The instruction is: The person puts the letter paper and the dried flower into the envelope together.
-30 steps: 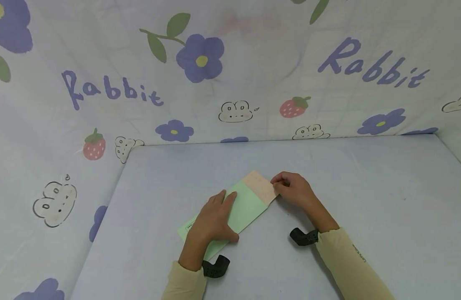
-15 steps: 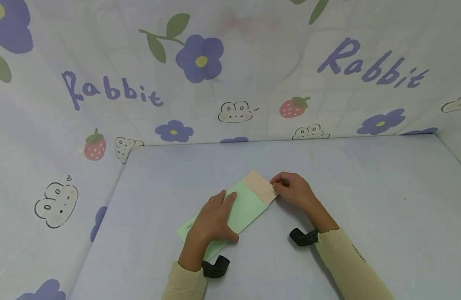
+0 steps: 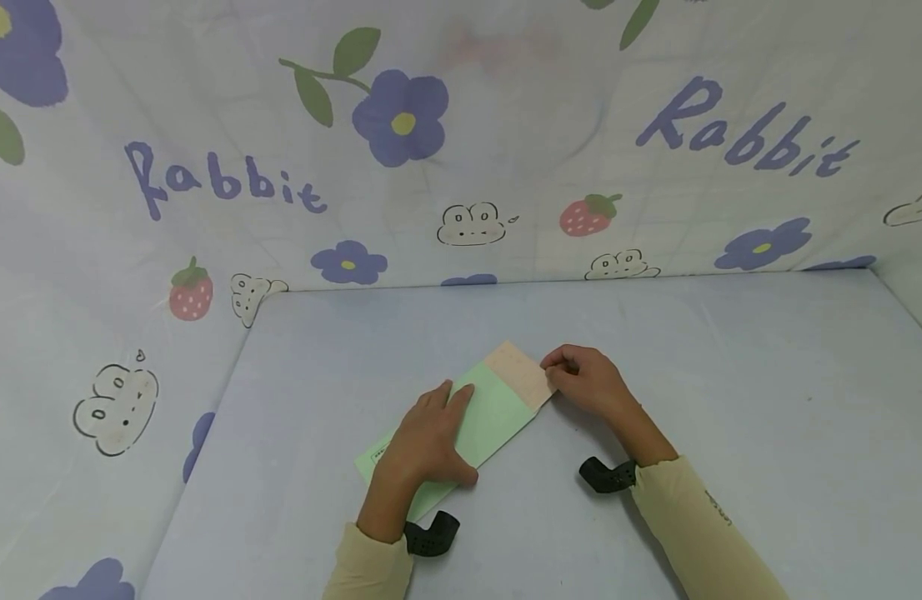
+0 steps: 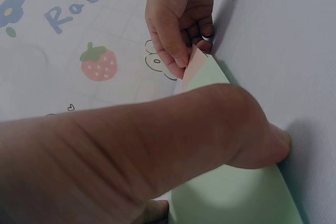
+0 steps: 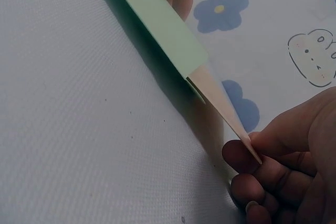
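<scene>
A light green envelope (image 3: 493, 417) lies slantwise on the table, with a pale pink sheet of paper (image 3: 519, 374) showing out of its upper right end. My left hand (image 3: 428, 435) rests across the envelope, fingers and thumb spread, covering its middle. Between thumb and fingers, my right hand (image 3: 590, 379) pinches the outer corner of the pink sheet. From the right wrist view, the sheet (image 5: 223, 103) emerges from the envelope's open end (image 5: 181, 56), slightly above the table. How far the sheet reaches inside is hidden.
The white table (image 3: 731, 400) extends around both hands. Behind it and to the left hangs a cloth (image 3: 506, 125) printed with flowers, strawberries and rabbits. Black curved wrist mounts (image 3: 433, 534) stick out beside both wrists, close above the table.
</scene>
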Action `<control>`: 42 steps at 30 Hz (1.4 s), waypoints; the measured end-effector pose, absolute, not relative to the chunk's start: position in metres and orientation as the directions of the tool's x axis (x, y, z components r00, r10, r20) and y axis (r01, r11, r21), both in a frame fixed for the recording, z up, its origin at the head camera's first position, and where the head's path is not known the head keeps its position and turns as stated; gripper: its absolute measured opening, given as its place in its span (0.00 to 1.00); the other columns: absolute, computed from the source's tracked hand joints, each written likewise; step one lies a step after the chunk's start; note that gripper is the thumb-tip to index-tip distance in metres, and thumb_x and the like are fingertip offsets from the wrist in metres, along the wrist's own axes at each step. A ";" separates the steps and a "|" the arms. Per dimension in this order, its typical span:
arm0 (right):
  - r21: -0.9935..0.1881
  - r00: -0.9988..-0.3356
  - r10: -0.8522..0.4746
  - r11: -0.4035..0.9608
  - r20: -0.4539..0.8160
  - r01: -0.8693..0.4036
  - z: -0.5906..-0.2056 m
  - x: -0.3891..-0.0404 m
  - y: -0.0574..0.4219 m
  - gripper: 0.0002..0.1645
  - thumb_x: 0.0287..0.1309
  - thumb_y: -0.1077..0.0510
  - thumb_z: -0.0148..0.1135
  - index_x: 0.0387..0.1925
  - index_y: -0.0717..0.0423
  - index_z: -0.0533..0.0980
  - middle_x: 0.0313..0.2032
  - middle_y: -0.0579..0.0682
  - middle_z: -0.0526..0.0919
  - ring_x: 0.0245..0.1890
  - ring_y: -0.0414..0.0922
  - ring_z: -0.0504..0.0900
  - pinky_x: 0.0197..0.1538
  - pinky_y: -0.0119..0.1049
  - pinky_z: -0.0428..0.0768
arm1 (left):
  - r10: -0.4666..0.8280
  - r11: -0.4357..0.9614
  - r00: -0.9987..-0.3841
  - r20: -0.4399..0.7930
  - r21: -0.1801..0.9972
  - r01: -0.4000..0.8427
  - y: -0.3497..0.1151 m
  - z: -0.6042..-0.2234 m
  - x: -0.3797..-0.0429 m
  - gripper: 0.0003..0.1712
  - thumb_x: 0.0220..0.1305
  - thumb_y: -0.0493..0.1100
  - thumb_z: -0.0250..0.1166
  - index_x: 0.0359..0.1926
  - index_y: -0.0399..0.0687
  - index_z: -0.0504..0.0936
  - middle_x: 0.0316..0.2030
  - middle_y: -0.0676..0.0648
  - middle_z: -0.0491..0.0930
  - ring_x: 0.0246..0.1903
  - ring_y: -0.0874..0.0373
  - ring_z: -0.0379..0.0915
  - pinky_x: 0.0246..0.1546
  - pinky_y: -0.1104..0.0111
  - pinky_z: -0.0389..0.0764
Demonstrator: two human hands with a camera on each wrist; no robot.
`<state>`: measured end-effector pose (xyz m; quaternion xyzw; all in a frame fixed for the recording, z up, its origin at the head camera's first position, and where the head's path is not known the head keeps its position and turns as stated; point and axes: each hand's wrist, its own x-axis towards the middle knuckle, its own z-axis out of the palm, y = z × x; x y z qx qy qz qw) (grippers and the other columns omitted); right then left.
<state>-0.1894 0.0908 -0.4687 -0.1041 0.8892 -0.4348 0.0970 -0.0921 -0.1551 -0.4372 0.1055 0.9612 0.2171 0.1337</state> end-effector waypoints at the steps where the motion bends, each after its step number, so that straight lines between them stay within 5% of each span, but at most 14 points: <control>1: -0.794 -0.960 -0.270 0.600 -0.079 -0.103 -0.469 -0.189 0.091 0.12 0.65 0.60 0.56 0.44 0.58 0.83 0.36 0.50 0.82 0.36 0.47 0.75 0.38 0.40 0.73 | 0.261 0.883 -0.942 -0.211 0.445 0.145 -0.155 -0.437 -0.092 0.62 0.40 0.46 0.80 0.76 0.44 0.60 0.74 0.34 0.56 0.72 0.39 0.52 0.68 0.49 0.60; 42: -0.794 -0.961 -0.271 0.595 -0.054 -0.123 -0.473 -0.188 0.090 0.12 0.64 0.60 0.55 0.42 0.58 0.83 0.34 0.50 0.83 0.34 0.47 0.76 0.36 0.39 0.73 | 0.267 0.883 -0.943 -0.200 0.443 0.156 -0.156 -0.441 -0.092 0.61 0.40 0.45 0.78 0.76 0.44 0.59 0.74 0.34 0.55 0.73 0.40 0.51 0.68 0.50 0.60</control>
